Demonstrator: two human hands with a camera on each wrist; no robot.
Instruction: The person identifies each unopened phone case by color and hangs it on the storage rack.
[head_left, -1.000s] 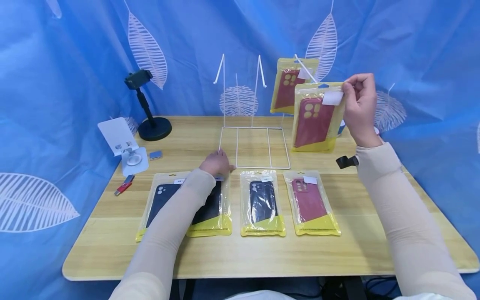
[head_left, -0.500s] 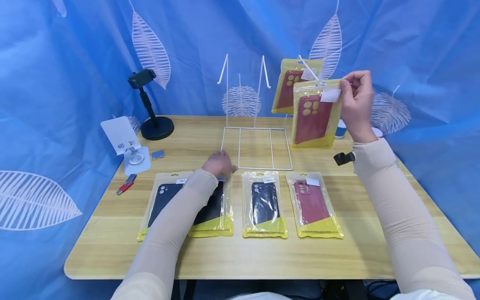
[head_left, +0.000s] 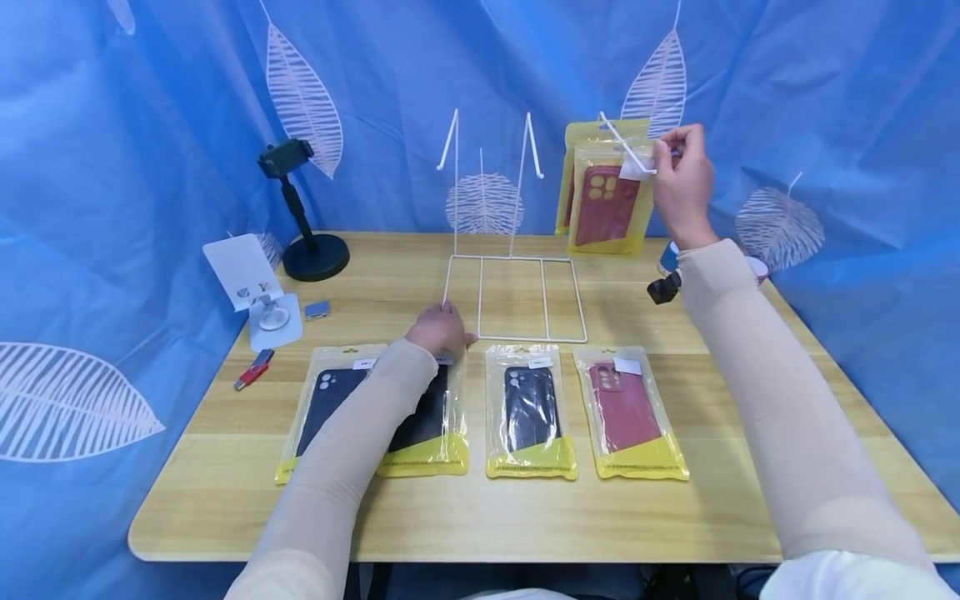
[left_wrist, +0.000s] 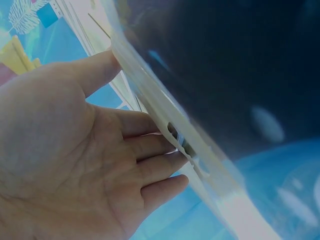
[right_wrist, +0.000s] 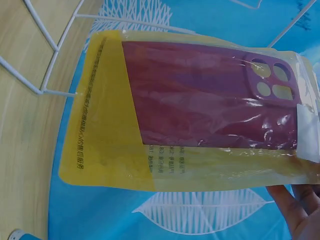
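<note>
Fingers [head_left: 670,143] of the right hand [head_left: 681,187] pinch the top corner of a red phone case packet [head_left: 606,206], held up at the right hook of the white wire rack [head_left: 517,275], just in front of another red packet [head_left: 577,133] hanging there; the left hand [head_left: 440,328] rests with fingers loosely extended against the rack's front left corner and the top edge of a dark case packet [head_left: 427,412]. Around them a pale wooden table [head_left: 225,492] carries four clear, yellow-bottomed packets in a row: two dark cases at the left, one dark case [head_left: 530,410] in the middle, a red case [head_left: 629,412] at the right. Further left lie a white phone holder [head_left: 255,292], a black stand [head_left: 303,225] and a red stick [head_left: 252,369], and blue leaf-printed cloth [head_left: 112,167] hangs all round
</note>
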